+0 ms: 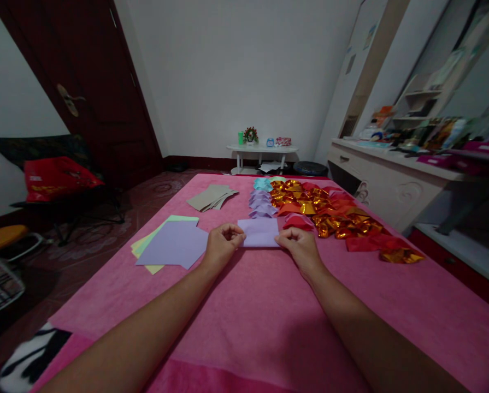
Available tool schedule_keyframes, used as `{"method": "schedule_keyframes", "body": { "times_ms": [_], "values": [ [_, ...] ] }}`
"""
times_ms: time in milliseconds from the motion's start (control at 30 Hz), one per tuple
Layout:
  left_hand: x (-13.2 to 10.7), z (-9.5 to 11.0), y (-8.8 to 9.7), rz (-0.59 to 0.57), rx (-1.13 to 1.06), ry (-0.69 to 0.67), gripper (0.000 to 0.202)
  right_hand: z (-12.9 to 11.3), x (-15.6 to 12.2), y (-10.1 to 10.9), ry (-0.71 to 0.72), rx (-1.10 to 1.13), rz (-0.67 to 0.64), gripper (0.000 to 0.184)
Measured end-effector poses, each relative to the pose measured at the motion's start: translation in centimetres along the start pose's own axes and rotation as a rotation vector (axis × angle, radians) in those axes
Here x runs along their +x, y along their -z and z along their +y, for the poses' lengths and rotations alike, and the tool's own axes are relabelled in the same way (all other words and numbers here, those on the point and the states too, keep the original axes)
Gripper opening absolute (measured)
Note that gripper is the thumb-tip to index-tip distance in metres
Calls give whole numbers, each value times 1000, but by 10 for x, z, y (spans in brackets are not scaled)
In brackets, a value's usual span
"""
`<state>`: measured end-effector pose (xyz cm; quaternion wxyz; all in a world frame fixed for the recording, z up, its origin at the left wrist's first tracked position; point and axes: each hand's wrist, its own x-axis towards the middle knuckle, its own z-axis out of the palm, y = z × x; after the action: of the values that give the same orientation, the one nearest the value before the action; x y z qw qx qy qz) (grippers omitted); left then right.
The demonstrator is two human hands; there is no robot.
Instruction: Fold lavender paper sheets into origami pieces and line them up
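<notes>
A folded sheet of purple paper (260, 233) is held between my two hands over the pink cloth (244, 311). My left hand (224, 244) pinches its left edge, thumb against fingers. At the right edge my right hand (300, 248) pinches it the same way. Creases run across the sheet, and its long lower edge is straight. Left of my left hand lies a loose stack of purple sheets (172, 243), with green and yellow paper (154, 269) showing from underneath.
Grey-brown sheets (211, 197) lie fanned farther back. Folded purple pieces (261, 203) and shiny gold and red folded pieces (326, 207) fill the back right. A white dresser (392, 174) flanks the right side; a small white table (263, 148) stands by the wall.
</notes>
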<state>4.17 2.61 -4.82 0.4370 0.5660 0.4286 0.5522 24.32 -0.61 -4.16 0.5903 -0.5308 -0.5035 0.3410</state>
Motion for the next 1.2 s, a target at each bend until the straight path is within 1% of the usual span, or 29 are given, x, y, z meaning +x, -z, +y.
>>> {"method": "schedule_keyframes", "body": {
  "times_ms": [267,500,800,1200],
  "values": [
    [2,-5,1,-10,37,-7,12,0,0,0,9,-37,-6,16],
    [2,-5,1,-21,74,-18,9,-2,0,-1,7,-43,-11,16],
    [0,0,1,-23,73,-30,9,6,2,0,27,-30,-15,18],
    [0,-3,1,-30,73,-28,7,3,1,1,54,-45,-27,19]
  ]
}}
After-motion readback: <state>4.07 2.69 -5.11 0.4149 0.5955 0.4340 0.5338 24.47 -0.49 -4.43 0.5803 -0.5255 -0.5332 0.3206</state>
